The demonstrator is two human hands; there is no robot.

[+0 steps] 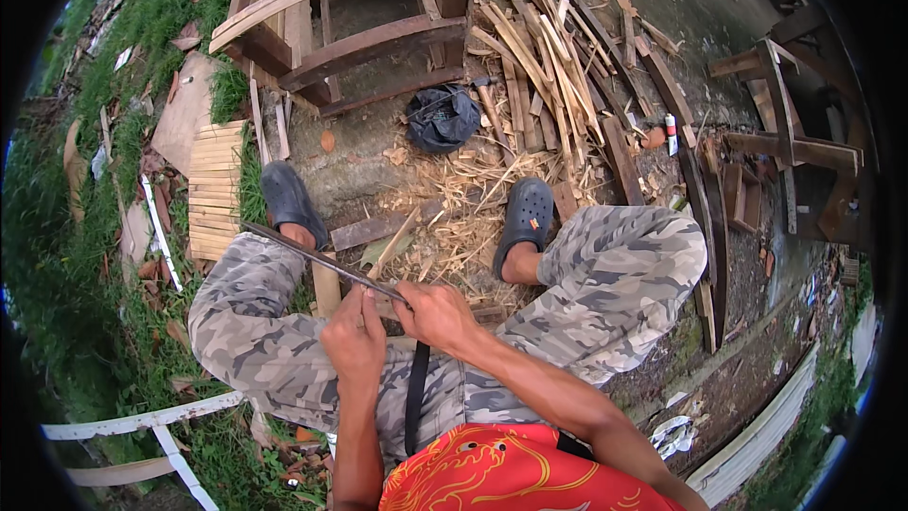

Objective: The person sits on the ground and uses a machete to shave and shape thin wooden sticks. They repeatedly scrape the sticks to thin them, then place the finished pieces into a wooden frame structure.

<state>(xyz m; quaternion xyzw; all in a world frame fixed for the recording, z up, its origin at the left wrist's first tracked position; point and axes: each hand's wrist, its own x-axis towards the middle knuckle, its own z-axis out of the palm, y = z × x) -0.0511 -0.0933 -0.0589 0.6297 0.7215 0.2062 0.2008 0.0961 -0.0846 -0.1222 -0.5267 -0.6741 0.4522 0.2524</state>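
Over my lap, my right hand is closed around the near end of a long, narrow dark blade. The blade slants away to the left, its far tip above my left knee. My left hand sits right beside it, thumb and fingers pinched together just below the blade; what they grip is hidden. Beyond the hands, a pale wood strip points away from me; I cannot tell whether it is held or lies on the ground. A black strap hangs below my hands.
Wood shavings cover the ground between my feet. A wooden frame stands ahead, with a black bag and a hammer near it. Split wood strips are piled to the right. A slatted bamboo panel lies left.
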